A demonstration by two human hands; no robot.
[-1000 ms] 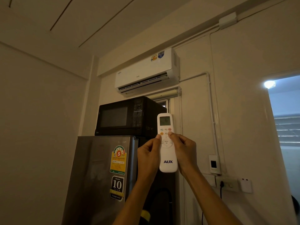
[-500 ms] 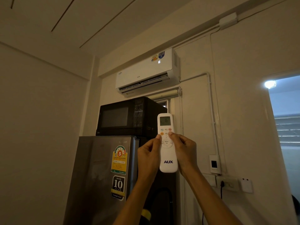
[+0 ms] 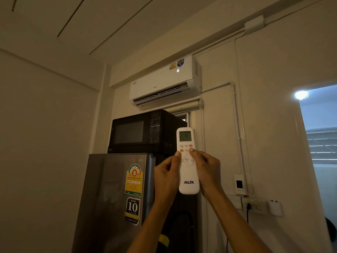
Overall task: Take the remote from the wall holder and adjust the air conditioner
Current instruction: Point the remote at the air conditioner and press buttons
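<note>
The remote is white, elongated, marked AUX, held upright with its lit display uppermost. The air conditioner is a white wall-mounted unit, high near the ceiling, showing lit digits on its front panel.

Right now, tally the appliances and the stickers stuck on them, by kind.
Air conditioner: 1
Microwave: 1
Refrigerator: 1
AUX remote: 1
Stickers on the air conditioner: 2
Stickers on the refrigerator: 2
Total: 8
</note>
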